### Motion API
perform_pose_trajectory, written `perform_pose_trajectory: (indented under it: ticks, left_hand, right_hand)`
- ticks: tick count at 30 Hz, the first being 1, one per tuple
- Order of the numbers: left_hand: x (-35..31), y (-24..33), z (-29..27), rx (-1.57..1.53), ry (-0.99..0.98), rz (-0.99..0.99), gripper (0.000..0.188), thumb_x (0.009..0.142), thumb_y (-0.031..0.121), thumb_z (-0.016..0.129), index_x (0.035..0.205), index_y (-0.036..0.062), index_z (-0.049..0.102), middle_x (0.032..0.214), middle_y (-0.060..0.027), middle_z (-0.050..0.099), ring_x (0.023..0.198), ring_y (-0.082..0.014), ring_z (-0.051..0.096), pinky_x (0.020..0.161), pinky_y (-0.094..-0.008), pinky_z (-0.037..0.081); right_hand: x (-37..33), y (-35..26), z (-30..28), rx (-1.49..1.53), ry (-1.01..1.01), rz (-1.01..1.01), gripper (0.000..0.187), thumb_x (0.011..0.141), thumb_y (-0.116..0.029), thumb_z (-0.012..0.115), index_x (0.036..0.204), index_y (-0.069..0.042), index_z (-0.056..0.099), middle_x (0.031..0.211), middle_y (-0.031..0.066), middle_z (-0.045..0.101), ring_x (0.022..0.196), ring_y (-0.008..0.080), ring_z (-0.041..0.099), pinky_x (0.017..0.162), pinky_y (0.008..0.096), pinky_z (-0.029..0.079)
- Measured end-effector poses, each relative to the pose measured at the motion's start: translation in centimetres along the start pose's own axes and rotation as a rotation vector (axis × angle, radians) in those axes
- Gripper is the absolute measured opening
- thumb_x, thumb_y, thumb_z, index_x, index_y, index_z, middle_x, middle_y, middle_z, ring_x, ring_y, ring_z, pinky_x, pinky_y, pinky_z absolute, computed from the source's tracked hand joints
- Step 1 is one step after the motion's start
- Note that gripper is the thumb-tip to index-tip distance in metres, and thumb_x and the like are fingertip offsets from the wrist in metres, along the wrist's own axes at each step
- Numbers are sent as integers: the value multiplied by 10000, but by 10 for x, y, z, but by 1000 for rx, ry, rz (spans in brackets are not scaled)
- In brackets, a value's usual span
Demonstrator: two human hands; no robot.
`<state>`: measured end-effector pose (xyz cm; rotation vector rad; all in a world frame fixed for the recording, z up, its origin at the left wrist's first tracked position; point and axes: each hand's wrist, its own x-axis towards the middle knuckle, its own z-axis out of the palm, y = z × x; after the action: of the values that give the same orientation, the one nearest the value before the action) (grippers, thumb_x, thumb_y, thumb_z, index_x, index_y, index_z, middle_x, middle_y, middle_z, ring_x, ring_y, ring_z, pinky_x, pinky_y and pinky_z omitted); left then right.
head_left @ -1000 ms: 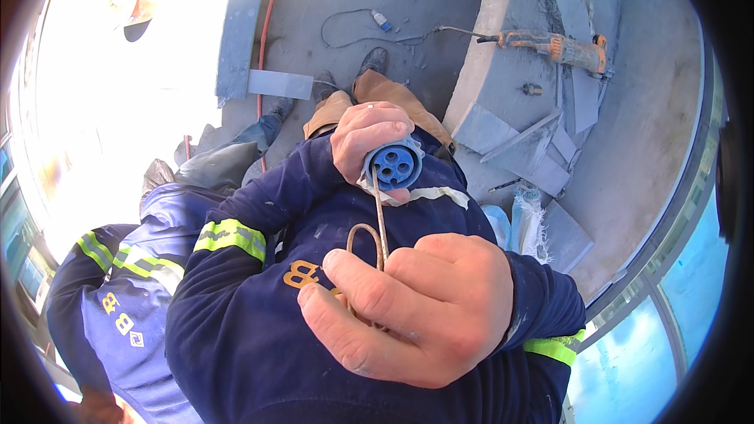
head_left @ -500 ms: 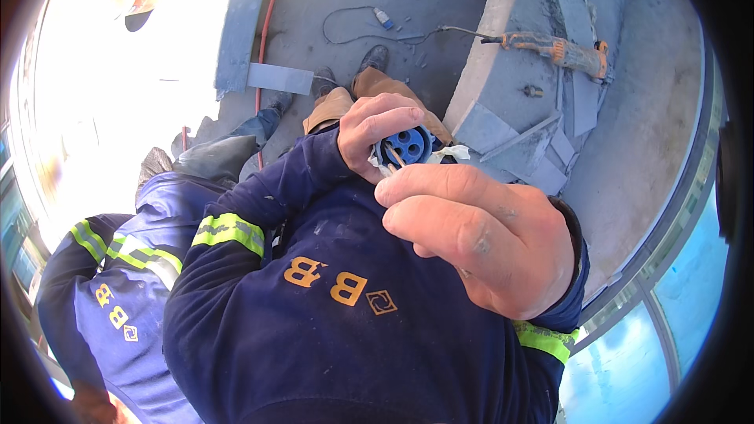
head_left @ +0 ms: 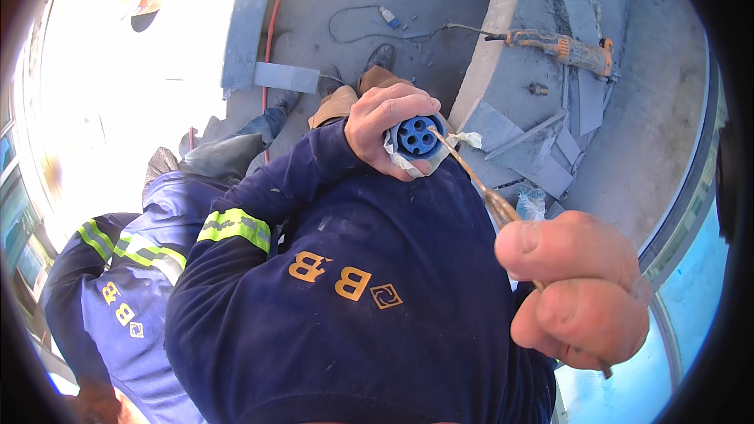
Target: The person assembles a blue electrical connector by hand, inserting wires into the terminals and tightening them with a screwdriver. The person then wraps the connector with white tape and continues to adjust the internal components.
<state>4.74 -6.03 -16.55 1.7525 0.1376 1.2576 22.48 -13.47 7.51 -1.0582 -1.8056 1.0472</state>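
My left hand point(head_left: 383, 127) is closed round a blue round socket connector point(head_left: 418, 138), its face with several holes turned up toward me. White torn tape or plastic point(head_left: 404, 163) wraps its rim and sticks out at the side. My right hand point(head_left: 580, 286) pinches a thin brown stick-like piece point(head_left: 473, 178), perhaps wire, that thickens into strands toward the fingers. Its thin tip reaches the connector's face, at or near one hole; whether it is inside cannot be told. A short end pokes out below the right fingers.
An orange and grey power tool point(head_left: 561, 51) with a cord lies on the concrete ledge at right, near broken tile pieces point(head_left: 542, 149). A blue-and-white plug point(head_left: 389, 17) and a red hose point(head_left: 271, 23) lie on the floor. A co-worker point(head_left: 118, 306) is close at my left.
My right hand has drawn back to the right and down from the connector, baring the brown piece's length. My left hand still holds the connector, its holed face now in fuller view.
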Motion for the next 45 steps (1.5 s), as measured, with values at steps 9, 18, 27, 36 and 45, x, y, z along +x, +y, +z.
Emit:
perform_pose_trajectory:
  ticks: [9, 18, 27, 36, 45]
  left_hand:
    - [-2, 2, -1, -129, 20, 7, 694, 806, 375, 821, 1238, -66, 503, 918, -199, 628, 792, -281, 681, 692, -374, 542]
    - [-6, 0, -6, 26, 39, 38, 692, 735, 364, 855, 1172, -70, 540, 950, -184, 672, 812, -306, 702, 706, -375, 574]
    - [-7, 7, -9, 76, 41, -32, 765, 697, 344, 895, 1241, -27, 506, 995, -187, 653, 879, -314, 688, 749, -393, 560]
    - [-16, 5, -11, 20, 18, -38, 762, 769, 182, 846, 1368, 25, 403, 1128, -213, 575, 959, -330, 645, 815, -432, 531]
    - [-17, 7, -7, 38, 33, -23, 686, 823, 155, 793, 1368, 25, 396, 1134, -220, 569, 956, -328, 640, 799, -430, 536]
  right_hand:
    - [-8, 4, 3, 63, 123, 122, 429, 960, -181, 644, 1256, 30, 416, 1160, 402, 584, 830, 242, 736, 708, 282, 627]
    - [2, 18, 33, -81, 231, 80, 502, 962, -288, 634, 1269, 27, 394, 1121, 383, 611, 731, 202, 721, 638, 232, 601]
    - [0, 20, 45, -191, 325, 85, 586, 924, -328, 671, 1276, 21, 360, 1128, 336, 623, 703, 211, 720, 618, 251, 599]
    - [-2, 25, 65, -241, 441, 59, 556, 867, -298, 736, 1190, 26, 420, 1066, 285, 653, 766, 232, 736, 668, 262, 628]
    - [0, 23, 75, -394, 439, 86, 546, 837, -301, 768, 1148, 22, 455, 993, 262, 678, 779, 246, 737, 635, 283, 628]
